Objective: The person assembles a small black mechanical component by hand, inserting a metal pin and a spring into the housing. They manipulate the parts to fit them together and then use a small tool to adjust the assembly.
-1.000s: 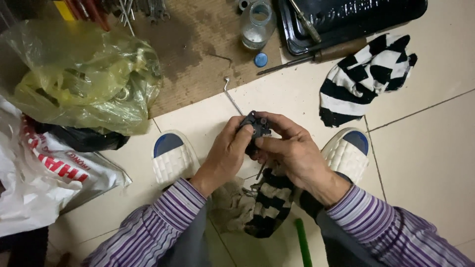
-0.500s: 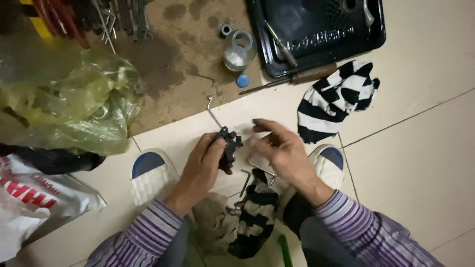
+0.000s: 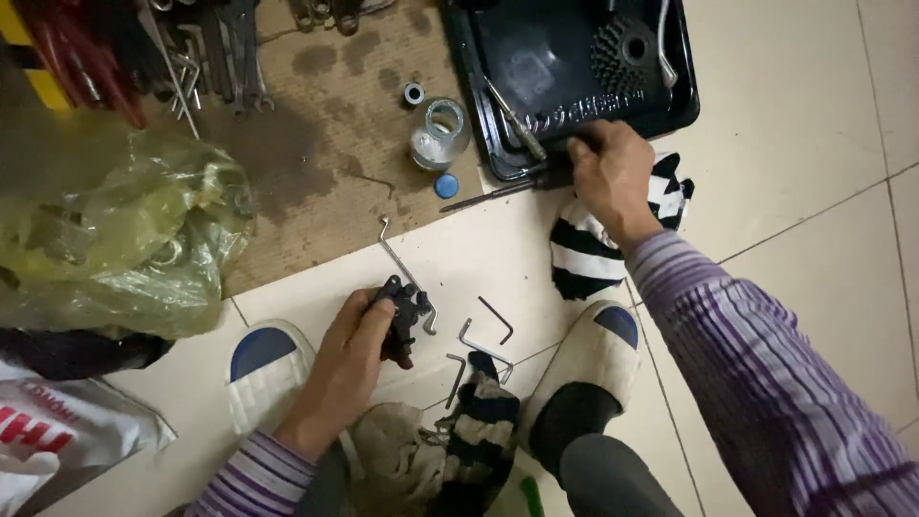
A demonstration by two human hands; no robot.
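Left hand point(image 3: 349, 359) clamps black metal part point(image 3: 400, 314), long axis upright. Right hand point(image 3: 613, 172) fingers closed on screwdriver point(image 3: 498, 191) at tray point(image 3: 684, 101) near edge, tip pointing left.

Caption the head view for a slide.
Left hand grips a small black mechanical part; right hand reaches a screwdriver beside the black tray.

The right hand point(image 3: 613, 177) hides the screwdriver's point(image 3: 488, 194) handle.
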